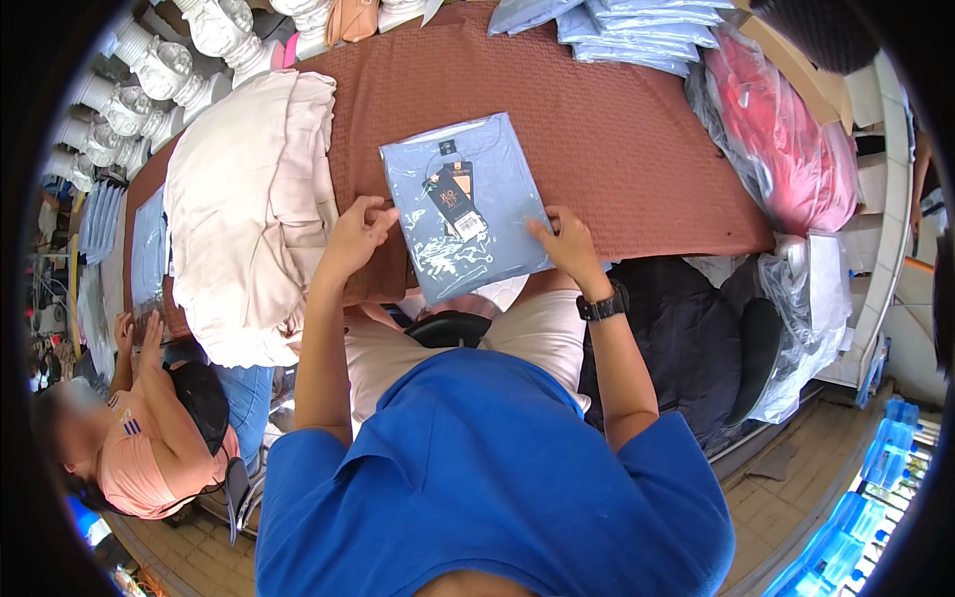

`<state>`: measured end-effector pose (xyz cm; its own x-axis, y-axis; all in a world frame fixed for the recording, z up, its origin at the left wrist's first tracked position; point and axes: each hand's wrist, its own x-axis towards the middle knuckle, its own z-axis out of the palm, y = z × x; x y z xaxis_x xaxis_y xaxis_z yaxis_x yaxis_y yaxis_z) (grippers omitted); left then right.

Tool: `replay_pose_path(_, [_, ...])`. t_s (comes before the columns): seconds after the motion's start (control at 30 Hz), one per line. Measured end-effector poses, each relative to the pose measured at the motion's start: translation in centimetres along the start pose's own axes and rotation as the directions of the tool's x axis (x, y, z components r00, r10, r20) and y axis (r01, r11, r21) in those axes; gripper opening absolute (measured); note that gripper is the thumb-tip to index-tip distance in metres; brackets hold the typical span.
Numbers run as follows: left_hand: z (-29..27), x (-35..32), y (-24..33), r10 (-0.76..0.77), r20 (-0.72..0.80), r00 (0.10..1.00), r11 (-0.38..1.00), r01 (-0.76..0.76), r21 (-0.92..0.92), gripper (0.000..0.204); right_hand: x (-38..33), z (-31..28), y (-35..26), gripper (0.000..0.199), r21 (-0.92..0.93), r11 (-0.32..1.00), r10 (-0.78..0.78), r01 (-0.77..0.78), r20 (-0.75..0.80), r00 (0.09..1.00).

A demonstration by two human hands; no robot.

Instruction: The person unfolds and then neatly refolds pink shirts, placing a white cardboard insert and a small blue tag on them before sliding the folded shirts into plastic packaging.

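The packet (509, 204) is between my left hand (360, 237) and right hand (571, 245), at the table (617, 159)'s near edge. A cloth pile (254, 214) is left of it. Stacked packets (642, 32) are behind, to the right.

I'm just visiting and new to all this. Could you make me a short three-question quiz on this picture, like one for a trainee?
1. Multiple choice: What colour is the table covering? a) green b) reddish brown c) white
2. True or false: The pile of pale cloth lies to the right of the blue packet.
3. Short answer: Which of the person's wrists bears the black wristband, and at which edge of the packet is that hand?

Key:
1. b, reddish brown.
2. False; the pile lies to the left of the packet.
3. The right wrist; the right hand is at the packet's right edge, its thumb on top.
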<state>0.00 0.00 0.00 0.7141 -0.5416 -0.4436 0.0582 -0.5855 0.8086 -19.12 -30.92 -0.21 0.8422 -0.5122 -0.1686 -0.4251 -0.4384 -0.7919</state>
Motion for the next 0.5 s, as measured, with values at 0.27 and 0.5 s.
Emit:
replay_pose_path(0.27, [3.7,1.4,2.7,0.042,-0.257,0.966,0.640,-0.224,-0.735,0.067,6.0,1.8,-2.0,0.047,0.144,0.989,0.014,-0.028,0.100,0.995])
replay_pose_path(0.5, [2.4,-7.1,-4.1,-0.103,-0.139,0.985,0.820,0.005,-0.572,0.044,-2.3,6.0,0.2,0.037,0.414,0.909,0.145,-0.051,-0.200,0.969])
